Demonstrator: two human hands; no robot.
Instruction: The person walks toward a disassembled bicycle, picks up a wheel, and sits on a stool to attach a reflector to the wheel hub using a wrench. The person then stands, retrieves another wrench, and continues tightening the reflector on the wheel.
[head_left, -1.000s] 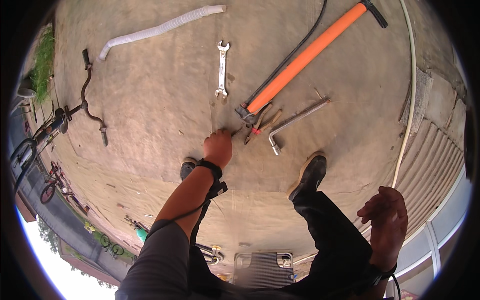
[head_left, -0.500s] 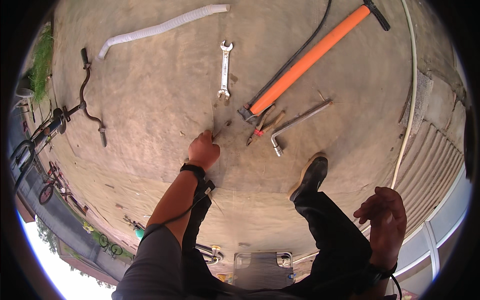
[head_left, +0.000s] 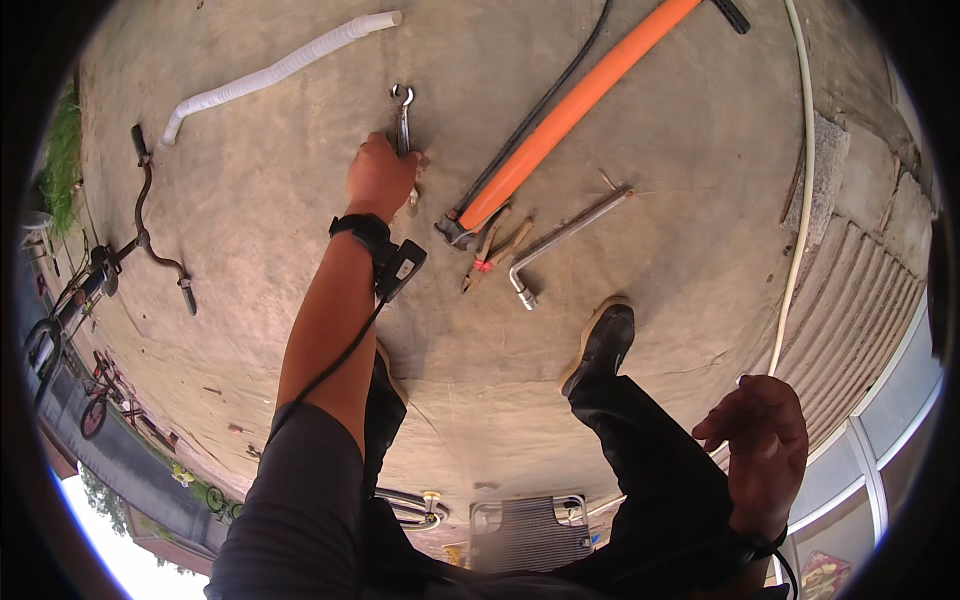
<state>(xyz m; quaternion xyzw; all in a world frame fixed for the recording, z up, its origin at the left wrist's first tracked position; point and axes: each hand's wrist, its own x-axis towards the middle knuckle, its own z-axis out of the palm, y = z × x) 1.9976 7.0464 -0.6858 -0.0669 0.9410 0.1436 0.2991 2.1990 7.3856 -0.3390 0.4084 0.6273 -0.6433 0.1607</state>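
Clasping the silver wrench, my left grip is covering its middle. My right grip is hanging half-open.

Left grip around the wrench; right grip half-curled; pliers beside orange pump.

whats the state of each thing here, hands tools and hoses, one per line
Left hand: grip closed around the open-ended wrench
Open-ended wrench: held; lifted or touching down, cannot tell
Right hand: grip loosely curled; whether it holds anything is unclear
Pliers: lying down, handles spread
Orange pump: lying on its side
L-shaped wrench: lying flat
White corrugated hose: lying down, bent near one end
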